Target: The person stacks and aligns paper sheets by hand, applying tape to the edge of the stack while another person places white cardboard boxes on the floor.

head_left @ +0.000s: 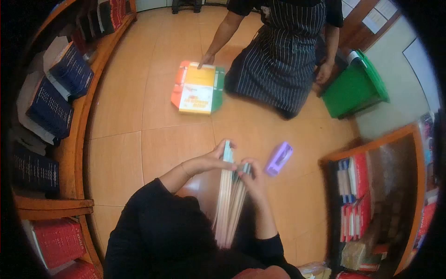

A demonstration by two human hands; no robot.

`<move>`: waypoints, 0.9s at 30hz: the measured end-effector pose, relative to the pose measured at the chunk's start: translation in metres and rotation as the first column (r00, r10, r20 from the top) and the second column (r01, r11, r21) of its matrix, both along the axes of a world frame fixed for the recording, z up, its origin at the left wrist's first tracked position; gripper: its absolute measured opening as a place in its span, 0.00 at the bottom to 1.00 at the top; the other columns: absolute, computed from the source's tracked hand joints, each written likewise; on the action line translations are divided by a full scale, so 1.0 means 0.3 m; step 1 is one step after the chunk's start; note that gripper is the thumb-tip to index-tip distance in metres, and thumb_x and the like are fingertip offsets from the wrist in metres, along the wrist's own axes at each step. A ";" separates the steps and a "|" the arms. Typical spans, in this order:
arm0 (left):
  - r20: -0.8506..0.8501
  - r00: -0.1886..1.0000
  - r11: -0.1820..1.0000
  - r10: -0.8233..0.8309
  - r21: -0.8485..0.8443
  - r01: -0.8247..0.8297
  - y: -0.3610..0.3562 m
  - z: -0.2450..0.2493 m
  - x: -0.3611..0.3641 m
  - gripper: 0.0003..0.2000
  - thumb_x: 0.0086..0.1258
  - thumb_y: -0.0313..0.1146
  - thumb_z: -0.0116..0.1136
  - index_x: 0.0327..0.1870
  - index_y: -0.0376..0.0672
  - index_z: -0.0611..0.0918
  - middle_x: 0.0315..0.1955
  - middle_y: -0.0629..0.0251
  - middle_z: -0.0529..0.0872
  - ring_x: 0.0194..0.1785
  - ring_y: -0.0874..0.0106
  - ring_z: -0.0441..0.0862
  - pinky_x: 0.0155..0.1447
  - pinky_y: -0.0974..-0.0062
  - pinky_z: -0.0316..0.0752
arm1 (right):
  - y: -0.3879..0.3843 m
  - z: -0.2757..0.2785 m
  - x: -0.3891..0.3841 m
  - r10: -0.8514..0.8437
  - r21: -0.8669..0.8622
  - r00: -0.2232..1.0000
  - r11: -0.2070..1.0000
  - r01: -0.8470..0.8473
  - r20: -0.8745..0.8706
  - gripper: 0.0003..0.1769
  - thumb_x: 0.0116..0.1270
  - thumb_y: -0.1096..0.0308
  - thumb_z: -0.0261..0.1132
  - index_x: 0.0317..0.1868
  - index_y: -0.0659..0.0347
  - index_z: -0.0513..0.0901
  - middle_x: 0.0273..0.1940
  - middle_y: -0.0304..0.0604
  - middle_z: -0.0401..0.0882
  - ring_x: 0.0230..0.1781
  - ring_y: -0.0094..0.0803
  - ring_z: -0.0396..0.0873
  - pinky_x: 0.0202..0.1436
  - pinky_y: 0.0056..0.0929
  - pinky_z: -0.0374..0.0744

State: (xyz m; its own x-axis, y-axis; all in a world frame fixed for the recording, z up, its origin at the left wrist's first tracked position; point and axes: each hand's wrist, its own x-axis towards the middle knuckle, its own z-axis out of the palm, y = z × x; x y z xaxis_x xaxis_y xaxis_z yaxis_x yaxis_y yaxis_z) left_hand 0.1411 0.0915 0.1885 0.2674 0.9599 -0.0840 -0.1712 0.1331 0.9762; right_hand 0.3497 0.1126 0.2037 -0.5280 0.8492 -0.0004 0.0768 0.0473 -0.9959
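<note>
A bundle of thin books [225,197] stands on edge in front of my lap, with its pale page edges facing up. My left hand [214,160] is closed around the far end of the left part of the bundle. The fingers of my right hand [252,180] grip the right part, which is darker at its far end. A narrow gap separates the two parts. Titles on the books cannot be read. To the right of my right hand, a purple tape dispenser [279,159] lies on the floor.
Across from me kneels a person in a striped apron [290,60], one hand on a yellow and white book [199,95] above orange and green card. A green bin [355,88] stands at right. Bookshelves flank both sides: left shelf [76,153], right shelf [371,145]. Tiled floor [172,139] lies between.
</note>
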 end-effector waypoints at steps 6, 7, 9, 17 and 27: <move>0.029 0.999 1.000 -0.014 -0.014 0.014 -0.001 0.008 -0.001 0.42 0.54 0.45 0.74 0.65 0.46 0.59 0.61 0.61 0.61 0.71 0.67 0.53 0.72 0.68 0.50 | -0.016 0.041 -0.026 -0.004 0.052 0.999 0.999 0.002 0.033 0.21 0.56 0.71 0.74 0.46 0.58 0.73 0.45 0.38 0.66 0.47 0.26 0.72 0.52 0.27 0.72; 0.018 1.000 1.000 -0.016 -0.016 0.016 0.000 0.007 -0.001 0.41 0.54 0.45 0.74 0.65 0.46 0.59 0.61 0.61 0.61 0.71 0.67 0.53 0.72 0.68 0.50 | -0.015 0.041 -0.026 -0.001 0.042 0.999 0.999 0.000 0.033 0.22 0.56 0.71 0.75 0.46 0.58 0.72 0.45 0.38 0.66 0.46 0.26 0.72 0.51 0.26 0.72; -0.004 1.000 1.000 -0.020 -0.021 0.020 0.002 0.005 -0.002 0.41 0.55 0.45 0.73 0.65 0.46 0.59 0.61 0.61 0.61 0.71 0.67 0.53 0.72 0.67 0.50 | -0.013 0.039 -0.025 0.005 0.020 1.000 1.000 -0.006 0.028 0.22 0.56 0.71 0.75 0.46 0.57 0.72 0.45 0.37 0.66 0.46 0.25 0.72 0.51 0.26 0.73; -0.001 1.000 1.000 -0.014 0.019 0.014 -0.001 -0.002 -0.007 0.41 0.54 0.47 0.72 0.65 0.46 0.59 0.60 0.61 0.61 0.71 0.67 0.53 0.72 0.66 0.50 | -0.010 0.028 -0.025 0.020 -0.048 1.000 0.999 -0.020 0.001 0.22 0.57 0.71 0.75 0.47 0.57 0.72 0.45 0.36 0.65 0.45 0.24 0.71 0.50 0.25 0.72; -0.002 1.000 1.000 -0.005 0.025 0.005 0.001 -0.008 -0.007 0.40 0.55 0.45 0.73 0.64 0.46 0.60 0.58 0.64 0.62 0.66 0.70 0.57 0.69 0.70 0.55 | -0.007 0.024 -0.019 0.017 -0.033 1.000 0.999 -0.017 -0.023 0.21 0.57 0.72 0.74 0.47 0.57 0.72 0.45 0.34 0.65 0.45 0.23 0.70 0.50 0.24 0.71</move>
